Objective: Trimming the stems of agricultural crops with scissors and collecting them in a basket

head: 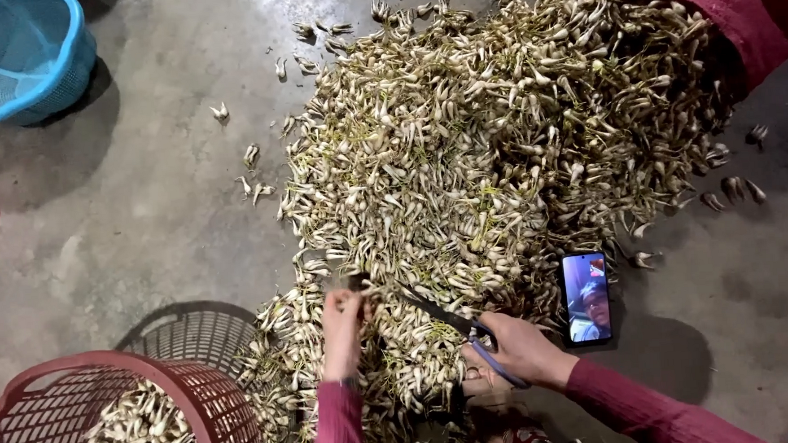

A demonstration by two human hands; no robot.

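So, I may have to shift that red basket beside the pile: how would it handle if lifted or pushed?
The red basket looks like thin latticed plastic, so its walls would probably flex. It is partly filled with pale bulbs, so it is likely heavier than it looks. Its wide body probably resists tipping, and it might scrape rather than glide on the rough concrete floor.

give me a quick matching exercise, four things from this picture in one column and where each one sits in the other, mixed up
Things:
1. blue basket
2. red basket
3. phone
4. scissors

Places:
a. in the right hand
b. top left corner of the floor
c. flat on the floor at the right edge of the bulb pile
d. bottom left, partly filled with bulbs

Pairs: 1-b, 2-d, 3-c, 4-a
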